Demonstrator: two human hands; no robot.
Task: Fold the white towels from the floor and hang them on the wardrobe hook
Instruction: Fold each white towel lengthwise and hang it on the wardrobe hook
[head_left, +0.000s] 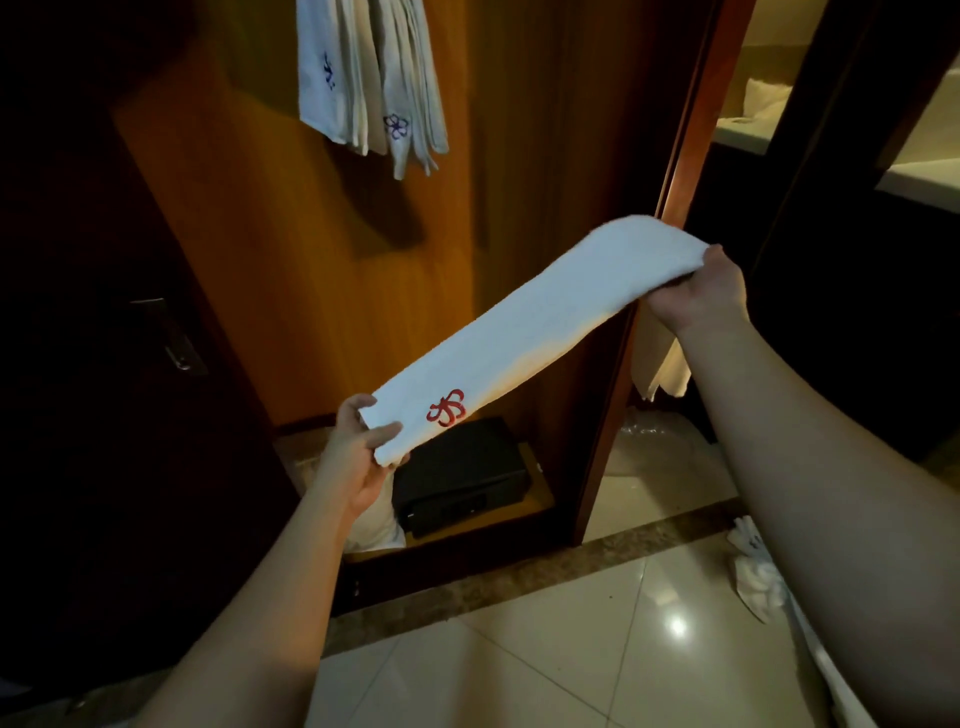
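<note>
A white towel (540, 322) with a red embroidered logo is folded into a long strip and stretched in the air in front of the open wardrobe. My left hand (358, 457) pinches its lower end beside the logo. My right hand (701, 296) grips its upper end, and a loose part of the towel hangs below that hand. Several folded white towels (369, 78) with blue logos hang at the top of the wardrobe; the hook itself is out of view. Another crumpled white towel (756, 571) lies on the floor at the right, partly behind my right forearm.
A black safe (462, 473) sits on the wardrobe's bottom shelf, with white cloth (379, 525) beside it. The wardrobe's side panel (670, 208) stands just behind the towel. A dark door with a handle (171, 338) is at the left. Glossy floor tiles (519, 649) lie below.
</note>
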